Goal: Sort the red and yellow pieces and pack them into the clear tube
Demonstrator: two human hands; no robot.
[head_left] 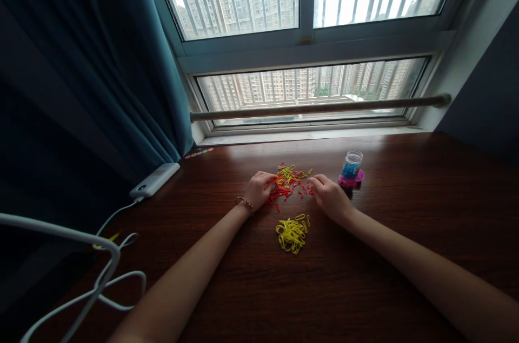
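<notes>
A mixed pile of small red and yellow looped plastic pins (286, 183) lies on the dark wooden table (365, 278). At its left edge is my left hand (259, 190), a beaded bracelet on the wrist, its fingers curled in among the red pins. What those fingers hold, if anything, is hidden. On the pile's right side my right hand (330, 197) has its thumb and fingers pinched together by a few red pins (310, 188); which one it grips is too small to tell. Nearer to me sits a separate heap of yellow pins (292, 235).
Behind my right hand stands a clear jar with blue contents (351, 166) on a pink base (357, 176). At the left, a white power strip (154, 180) with white cables (101, 278) rests beside a blue curtain (162, 89). A barred window and rail (324, 108) line the back.
</notes>
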